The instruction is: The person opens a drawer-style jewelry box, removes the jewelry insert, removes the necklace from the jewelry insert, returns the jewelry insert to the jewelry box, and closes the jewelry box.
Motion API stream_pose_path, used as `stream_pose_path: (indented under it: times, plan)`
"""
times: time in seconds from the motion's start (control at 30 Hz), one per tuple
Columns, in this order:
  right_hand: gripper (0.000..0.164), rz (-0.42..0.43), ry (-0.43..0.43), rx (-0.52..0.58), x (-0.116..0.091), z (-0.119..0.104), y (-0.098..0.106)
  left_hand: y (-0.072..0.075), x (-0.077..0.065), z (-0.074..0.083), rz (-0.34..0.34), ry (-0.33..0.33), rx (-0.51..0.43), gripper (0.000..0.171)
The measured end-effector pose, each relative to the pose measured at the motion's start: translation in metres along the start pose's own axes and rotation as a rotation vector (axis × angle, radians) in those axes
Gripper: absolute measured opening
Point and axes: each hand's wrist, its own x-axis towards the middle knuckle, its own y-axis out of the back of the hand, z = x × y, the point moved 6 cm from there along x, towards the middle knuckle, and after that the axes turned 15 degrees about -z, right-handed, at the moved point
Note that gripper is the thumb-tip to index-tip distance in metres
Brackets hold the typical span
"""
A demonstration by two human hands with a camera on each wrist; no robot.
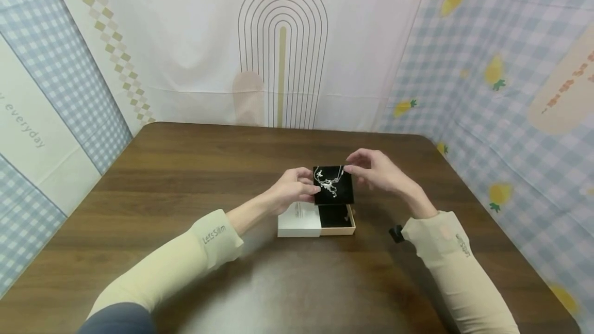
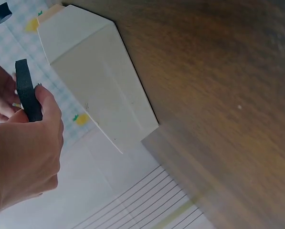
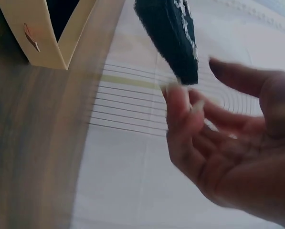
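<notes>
My left hand (image 1: 293, 187) pinches a square black foam jewelry pad (image 1: 341, 194) by its left side, thumb on the front. A silver necklace (image 1: 329, 185) with a pendant lies across the pad's face. At the pad's upper right corner is my right hand (image 1: 377, 170). In the right wrist view its fingertips (image 3: 176, 98) are at the pad's edge, with the thumb apart. Below the pad, on the table, a white box sleeve (image 1: 299, 226) has its tan drawer (image 1: 337, 231) partly pulled out to the right. The drawer has a dark inside.
The brown wooden table (image 1: 209, 159) has rounded far corners. Behind it hangs a white printed cloth (image 1: 185, 40). A blue checked cloth with pineapples (image 1: 468, 66) hangs at the right. A small ribbon tab (image 3: 31, 39) shows on the drawer's end.
</notes>
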Motion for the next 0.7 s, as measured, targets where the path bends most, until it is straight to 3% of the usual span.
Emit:
stream_pose_path:
  times: [0.13,0.2,0.47,0.7]
  plan:
    - [0.019,0.198,0.073,-0.184,-0.004,-0.022,0.002,-0.001,0.000,0.002,0.012,-0.010,-0.013,0.047]
    - [0.012,0.234,0.115,-0.249,-0.003,-0.034,-0.003,-0.001,0.000,0.002,0.014,-0.016,-0.017,0.044]
    - [0.006,0.118,0.178,-0.340,0.005,-0.059,-0.032,-0.006,0.002,0.001,-0.008,-0.016,-0.012,0.037]
    - [0.009,0.106,0.169,-0.358,0.010,-0.062,-0.039,-0.009,-0.001,0.003,-0.022,-0.022,-0.004,0.034]
